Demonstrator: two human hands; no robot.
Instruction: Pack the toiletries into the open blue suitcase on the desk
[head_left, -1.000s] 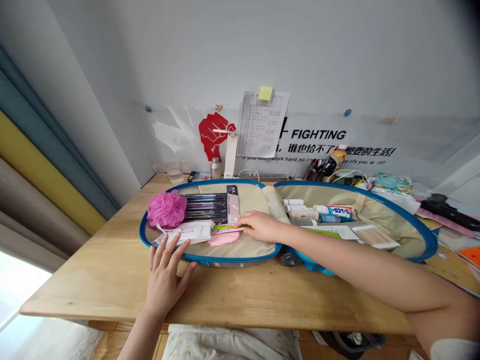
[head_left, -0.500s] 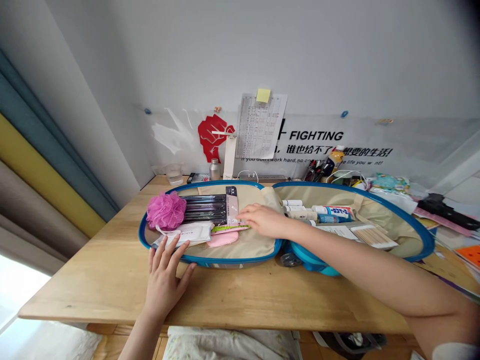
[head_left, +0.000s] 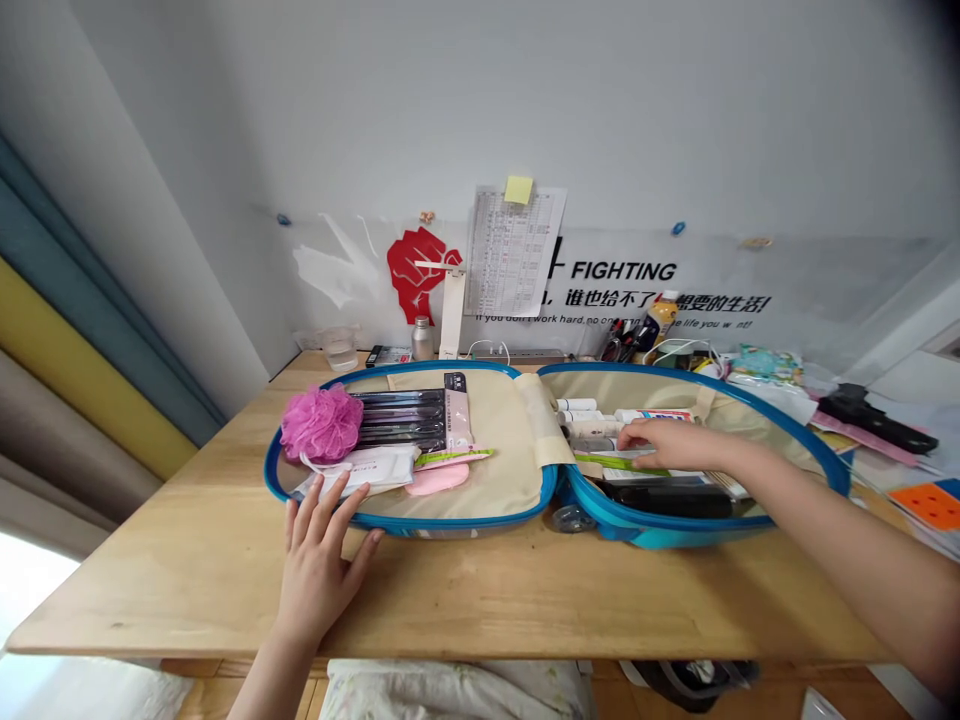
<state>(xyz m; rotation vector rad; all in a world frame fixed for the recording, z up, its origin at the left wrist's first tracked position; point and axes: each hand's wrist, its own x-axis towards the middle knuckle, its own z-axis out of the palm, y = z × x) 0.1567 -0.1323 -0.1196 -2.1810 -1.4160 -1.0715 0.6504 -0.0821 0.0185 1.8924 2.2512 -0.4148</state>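
An open blue suitcase (head_left: 409,521) with a beige lining lies on the wooden table. My left hand (head_left: 319,550) rests with spread fingers on the front rim of its left half, fingertips by a white packet (head_left: 379,466). Beside that packet are a pink mesh bath puff (head_left: 321,424), a pack of dark toothbrushes (head_left: 405,420) and a flat pink item (head_left: 439,479). Over the right half, my right hand (head_left: 660,443) has its fingers bent around the end of a slim green-edged packet (head_left: 611,462). White-capped bottles (head_left: 577,405) and a partly hidden toothpaste tube (head_left: 667,414) lie behind it.
A long black case (head_left: 671,499) lies at the front of the suitcase's right half. Behind the suitcase stand a glass of water (head_left: 341,348), a silver bottle (head_left: 422,340) and an orange drink bottle (head_left: 658,322). Papers and a black object (head_left: 877,420) lie at right.
My right hand has moved right, from above the left half of the suitcase to the things in the right half. My left hand stays at the front rim. The view has shifted slightly.
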